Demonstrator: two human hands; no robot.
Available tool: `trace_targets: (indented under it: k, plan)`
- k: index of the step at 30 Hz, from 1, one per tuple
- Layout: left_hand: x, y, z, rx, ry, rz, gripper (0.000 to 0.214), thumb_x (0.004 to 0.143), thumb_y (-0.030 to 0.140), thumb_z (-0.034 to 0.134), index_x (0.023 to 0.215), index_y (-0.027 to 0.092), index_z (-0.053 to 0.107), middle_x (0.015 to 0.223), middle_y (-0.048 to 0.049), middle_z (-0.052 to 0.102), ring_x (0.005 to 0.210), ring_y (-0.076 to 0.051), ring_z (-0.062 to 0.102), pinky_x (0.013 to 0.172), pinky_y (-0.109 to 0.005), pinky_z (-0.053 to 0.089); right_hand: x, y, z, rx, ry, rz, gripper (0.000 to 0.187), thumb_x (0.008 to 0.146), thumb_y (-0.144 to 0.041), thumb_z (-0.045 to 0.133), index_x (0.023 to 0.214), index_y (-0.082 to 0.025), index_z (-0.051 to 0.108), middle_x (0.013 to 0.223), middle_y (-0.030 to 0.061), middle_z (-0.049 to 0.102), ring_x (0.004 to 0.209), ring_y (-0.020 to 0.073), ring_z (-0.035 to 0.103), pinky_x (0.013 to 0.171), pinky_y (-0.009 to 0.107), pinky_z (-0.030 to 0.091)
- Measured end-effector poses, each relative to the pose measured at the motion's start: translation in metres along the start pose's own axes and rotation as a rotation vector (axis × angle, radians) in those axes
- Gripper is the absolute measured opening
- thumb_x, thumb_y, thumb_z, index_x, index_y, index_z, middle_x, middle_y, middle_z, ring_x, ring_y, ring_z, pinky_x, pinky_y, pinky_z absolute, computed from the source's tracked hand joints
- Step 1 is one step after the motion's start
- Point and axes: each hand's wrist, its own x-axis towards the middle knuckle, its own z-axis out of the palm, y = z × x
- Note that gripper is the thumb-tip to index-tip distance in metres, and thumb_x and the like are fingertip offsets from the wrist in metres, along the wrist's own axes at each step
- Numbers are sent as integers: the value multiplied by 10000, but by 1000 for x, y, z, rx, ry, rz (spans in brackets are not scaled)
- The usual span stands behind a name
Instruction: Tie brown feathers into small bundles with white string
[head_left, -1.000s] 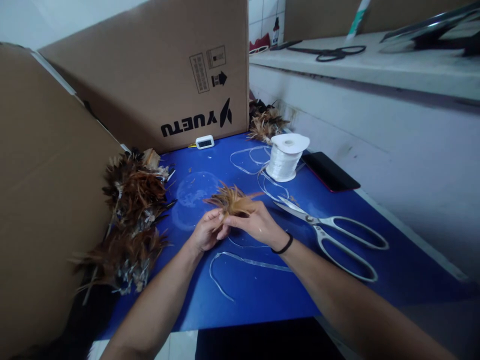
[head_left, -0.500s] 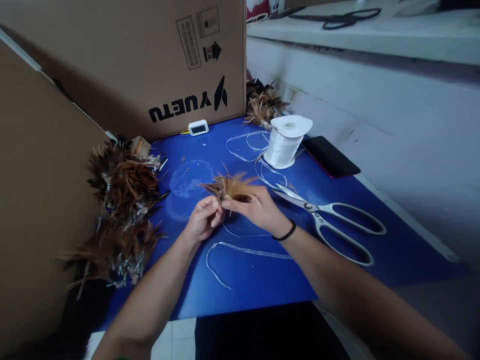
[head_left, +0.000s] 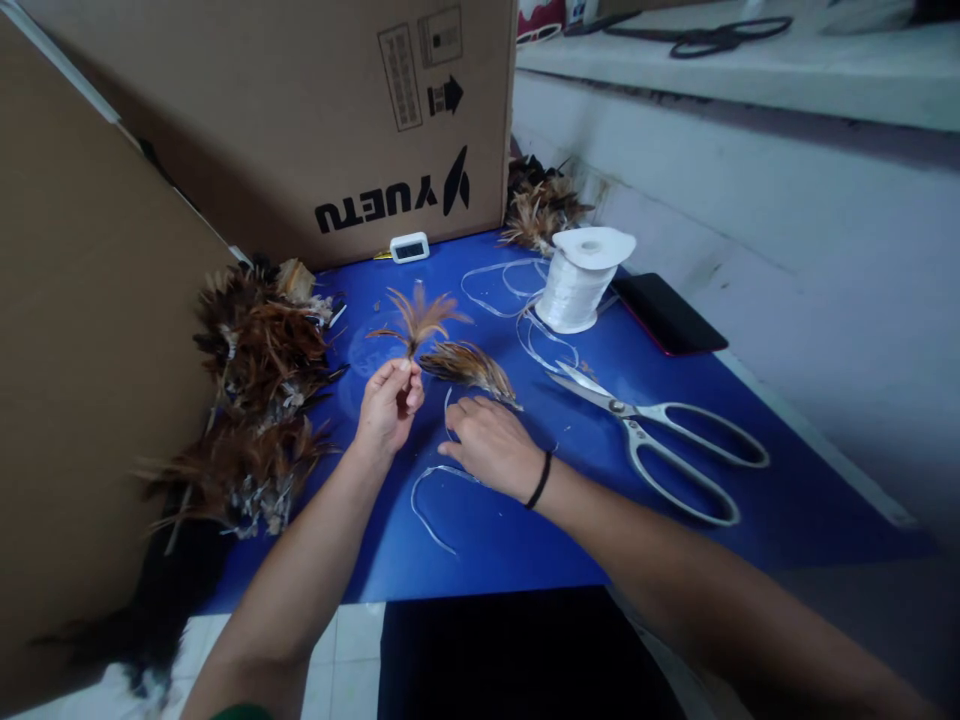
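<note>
Brown feathers (head_left: 417,318) were pinched upright in the left hand (head_left: 388,398), mid-frame; whether anything was held by the half-curled right hand (head_left: 491,440) could not be told. Just above that nearer hand a feather bundle (head_left: 471,368) was laid, unblocked, its long axis sloped down rightward. Beside the right fingers a thin strand (head_left: 448,412) was seen; open scissors (head_left: 634,412) and a white spool (head_left: 577,288) were set farther right.

Feather piles (head_left: 259,345) line the left of my table (head_left: 510,560), a cardboard box (head_left: 420,120) at its far end. Just beyond my right hand (head_left: 491,440) lies a feather bunch (head_left: 472,366), with scissors (head_left: 619,407) to its right, a spool (head_left: 576,288) behind them and a phone (head_left: 671,314) beside the spool.
</note>
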Motion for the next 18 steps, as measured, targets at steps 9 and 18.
trace_targets:
  k: [9, 18]
  plan:
    - [-2, -4, -2, 74, -42, -50, 181, 709, 286, 680, 727, 134, 584, 652, 11, 569, 380, -9, 377, 354, -153, 202, 7, 26, -13, 626, 16, 191, 94, 819, -164, 448, 774, -184, 529, 620, -16, 603, 508, 93, 521, 519, 218, 376]
    - [-4, -12, 2, 209, -63, -162, 220, 725, 347, 648, 707, 141, 569, 418, 59, 436, 319, -29, 331, 324, -151, 175, 9, 32, -18, 489, 270, 184, 90, 796, -239, 507, 729, -203, 555, 566, -47, 536, 487, 88, 458, 524, 231, 336]
